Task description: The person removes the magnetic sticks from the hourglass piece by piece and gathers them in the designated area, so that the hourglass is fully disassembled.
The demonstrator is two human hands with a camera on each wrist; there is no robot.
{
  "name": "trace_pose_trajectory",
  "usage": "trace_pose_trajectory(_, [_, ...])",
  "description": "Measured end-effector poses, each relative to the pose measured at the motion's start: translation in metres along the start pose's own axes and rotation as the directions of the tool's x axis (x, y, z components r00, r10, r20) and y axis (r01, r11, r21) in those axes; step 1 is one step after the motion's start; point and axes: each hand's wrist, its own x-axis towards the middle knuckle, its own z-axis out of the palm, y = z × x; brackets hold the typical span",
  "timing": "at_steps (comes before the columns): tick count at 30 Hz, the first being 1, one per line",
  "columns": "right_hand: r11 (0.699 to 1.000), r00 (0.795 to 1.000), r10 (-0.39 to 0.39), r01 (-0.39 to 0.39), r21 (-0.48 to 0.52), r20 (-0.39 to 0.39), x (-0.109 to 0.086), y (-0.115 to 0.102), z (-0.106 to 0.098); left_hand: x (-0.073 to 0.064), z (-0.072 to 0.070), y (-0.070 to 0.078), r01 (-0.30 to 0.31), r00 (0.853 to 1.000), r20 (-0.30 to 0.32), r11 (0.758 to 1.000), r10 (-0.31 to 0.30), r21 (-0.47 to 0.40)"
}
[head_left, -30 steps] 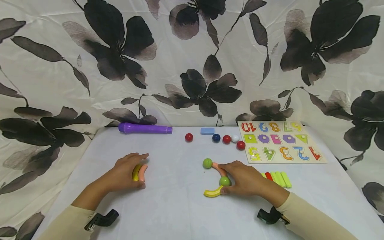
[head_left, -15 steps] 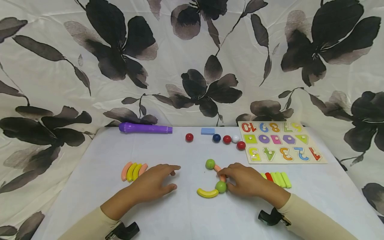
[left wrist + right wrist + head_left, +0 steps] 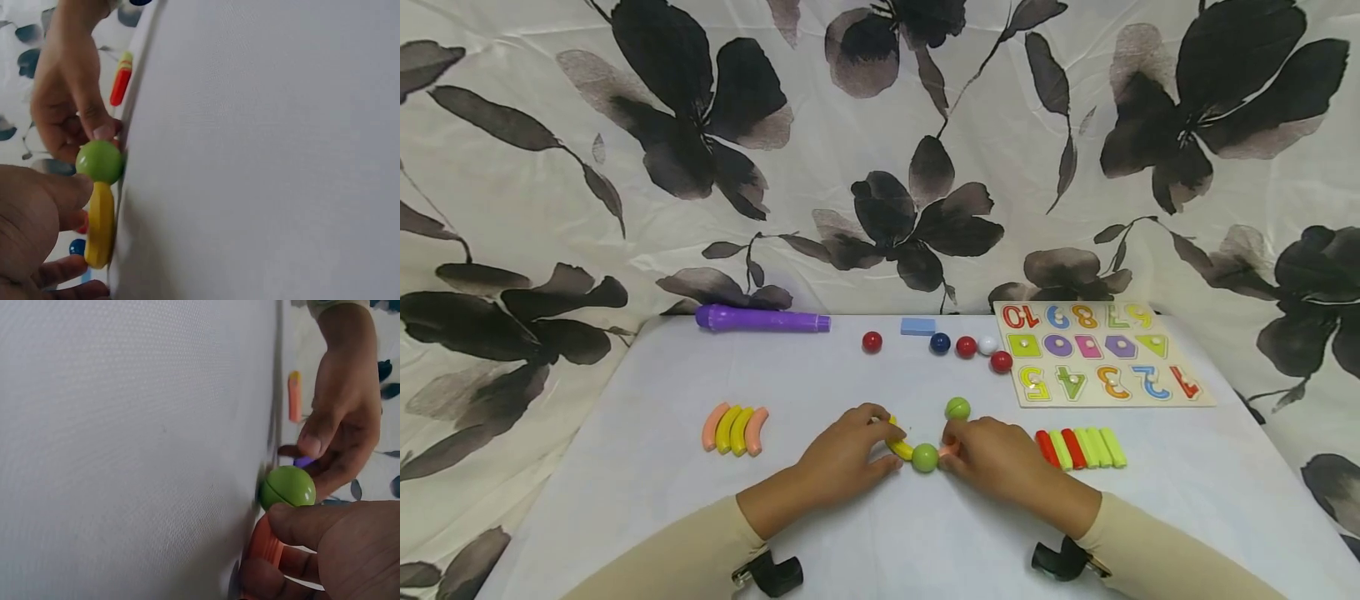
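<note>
My left hand [image 3: 853, 450] pinches a yellow curved stick [image 3: 900, 450], with the thumb near and the fingers at its far end. The stick's near end meets a green ball [image 3: 925, 457]. On the ball's other side is a salmon curved stick [image 3: 950, 451], which my right hand [image 3: 1000, 462] pinches; in the right wrist view the thumb lies on the salmon stick [image 3: 265, 542] close to the green ball [image 3: 289, 487]. A second green ball [image 3: 957, 408] sits just beyond the right fingers. The left wrist view shows the yellow stick [image 3: 100, 225] joined end-on to the ball.
Salmon and yellow curved sticks [image 3: 737, 430] lie in a row at left. Red and lime straight sticks [image 3: 1078, 449] lie beside the right wrist. Farther back are a purple microphone-shaped toy [image 3: 762, 319], a blue block [image 3: 917, 327], several loose balls [image 3: 966, 347] and a number puzzle board [image 3: 1105, 398].
My left hand has left the row of curved sticks and moved right onto the yellow stick, which has swung away from me. The near green ball moved left; the far ball moved right.
</note>
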Motion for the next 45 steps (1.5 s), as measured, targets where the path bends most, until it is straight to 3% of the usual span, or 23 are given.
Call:
trace_pose_trajectory(9, [1.000,1.000,-0.019,0.019,-0.021,-0.016,0.000,-0.002,0.001,0.017,0.007,0.004,0.007,0.997,-0.074,0.998,-0.011,-0.057])
trace_pose_trajectory(19, [1.000,1.000,-0.020,0.020,-0.020,-0.008,0.000,-0.002,0.000,0.016,0.001,0.003,0.037,0.999,-0.008,0.999,-0.038,-0.038])
trace_pose_trajectory(25, [0.999,1.000,-0.019,0.019,-0.028,0.001,-0.001,0.000,0.001,0.012,-0.001,-0.009,0.036,0.999,-0.008,0.999,-0.036,0.000])
trace_pose_trajectory(31, [0.999,0.999,-0.020,0.019,-0.036,-0.025,-0.002,0.004,0.002,0.009,-0.006,-0.021,-0.010,1.000,0.009,0.999,0.010,0.032])
trace_pose_trajectory(40, [1.000,0.999,-0.018,0.018,-0.008,-0.049,-0.005,0.007,0.003,-0.006,-0.025,-0.045,0.068,0.997,-0.031,0.997,-0.067,0.030])
trace_pose_trajectory(45, [1.000,0.999,0.000,0.000,-0.002,-0.044,-0.005,0.008,0.002,-0.015,-0.037,-0.063,0.059,0.997,-0.060,0.998,-0.057,0.035])
